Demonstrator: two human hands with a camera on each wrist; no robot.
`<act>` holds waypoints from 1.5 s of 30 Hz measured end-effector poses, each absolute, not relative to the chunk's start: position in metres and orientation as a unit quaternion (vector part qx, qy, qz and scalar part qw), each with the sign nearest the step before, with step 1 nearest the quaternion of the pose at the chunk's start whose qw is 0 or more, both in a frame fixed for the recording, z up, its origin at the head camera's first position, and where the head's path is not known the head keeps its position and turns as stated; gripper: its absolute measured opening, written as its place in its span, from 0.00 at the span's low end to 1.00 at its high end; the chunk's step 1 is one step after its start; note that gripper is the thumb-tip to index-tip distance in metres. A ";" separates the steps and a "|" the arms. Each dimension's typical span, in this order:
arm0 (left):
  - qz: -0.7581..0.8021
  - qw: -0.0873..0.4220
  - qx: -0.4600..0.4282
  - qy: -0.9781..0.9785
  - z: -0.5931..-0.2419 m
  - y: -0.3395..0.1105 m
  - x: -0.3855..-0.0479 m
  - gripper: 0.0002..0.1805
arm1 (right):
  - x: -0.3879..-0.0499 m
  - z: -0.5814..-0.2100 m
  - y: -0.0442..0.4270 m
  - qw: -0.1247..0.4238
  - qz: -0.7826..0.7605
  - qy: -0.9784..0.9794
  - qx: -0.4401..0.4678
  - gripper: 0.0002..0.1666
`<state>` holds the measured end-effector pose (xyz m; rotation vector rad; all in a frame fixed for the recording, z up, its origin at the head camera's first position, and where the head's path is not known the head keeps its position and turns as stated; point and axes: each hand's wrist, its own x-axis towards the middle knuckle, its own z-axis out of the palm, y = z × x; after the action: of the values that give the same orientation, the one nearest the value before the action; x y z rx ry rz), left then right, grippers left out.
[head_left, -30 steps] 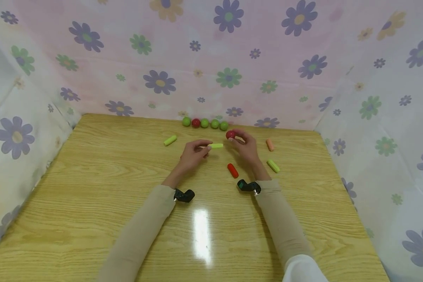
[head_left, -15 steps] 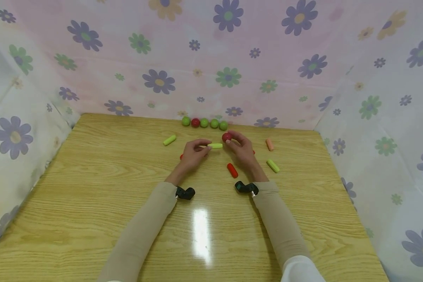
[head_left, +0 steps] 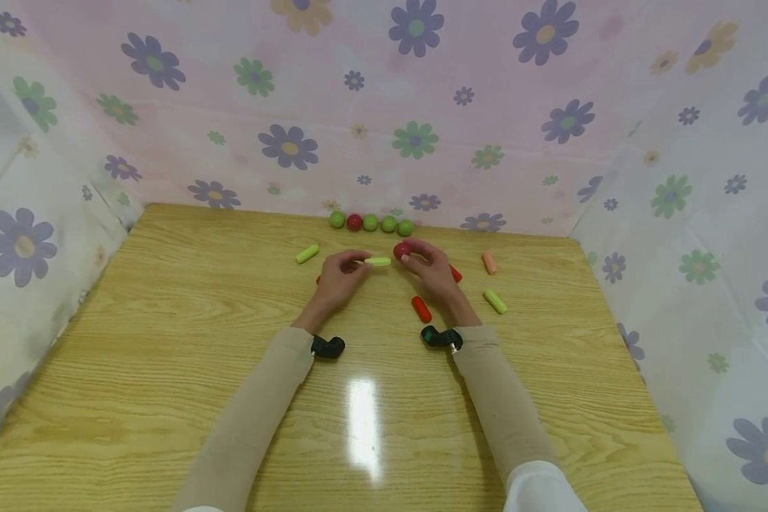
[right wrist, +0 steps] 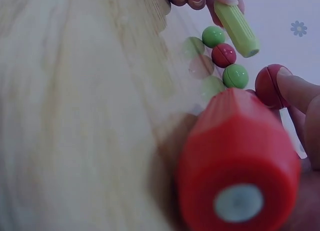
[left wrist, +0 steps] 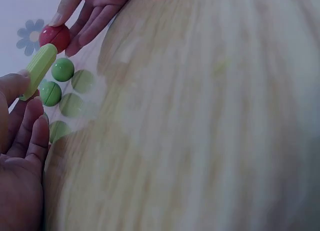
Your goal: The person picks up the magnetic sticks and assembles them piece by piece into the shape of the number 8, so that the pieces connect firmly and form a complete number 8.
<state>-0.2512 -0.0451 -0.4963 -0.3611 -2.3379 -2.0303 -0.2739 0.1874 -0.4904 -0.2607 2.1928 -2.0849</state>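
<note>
Grip of the left hand pinches one end of a yellow-green stick, that end partly hidden by thumb and fingers; the right hand pinches a red ball near the stick's free end, a gap between them. Both are just in front of a row of balls, four green and one red, along the far edge of the tabletop. One red stick is partly covered by the right hand, and only a sliver of red shows behind the left, too small to identify. Close to the right wrist camera, a blurred red cylinder is cut off below and hides part of the right hand. In the left wrist view, the left hand runs out of frame.
</note>
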 end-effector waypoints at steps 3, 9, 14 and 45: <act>-0.645 0.020 -0.123 -0.754 -0.498 -0.048 -0.252 0.14 | -0.273 -0.490 0.187 0.065 -0.683 0.723 -0.081 0.25; -0.650 0.032 -0.117 -0.750 -0.500 -0.049 -0.254 0.14 | -0.271 -0.491 0.188 0.082 -0.666 0.736 -0.090 0.26; -0.673 0.044 -0.098 -0.732 -0.500 -0.050 -0.257 0.14 | -0.271 -0.492 0.189 0.084 -0.653 0.746 -0.100 0.25; -0.693 0.040 -0.106 -0.712 -0.501 -0.051 -0.256 0.15 | -0.272 -0.492 0.182 0.081 -0.624 0.768 -0.118 0.27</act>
<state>-0.2560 -0.0508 -0.5009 -0.3239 -2.1807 -2.1240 -0.2718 0.1820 -0.4918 -0.3538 2.2971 -1.8646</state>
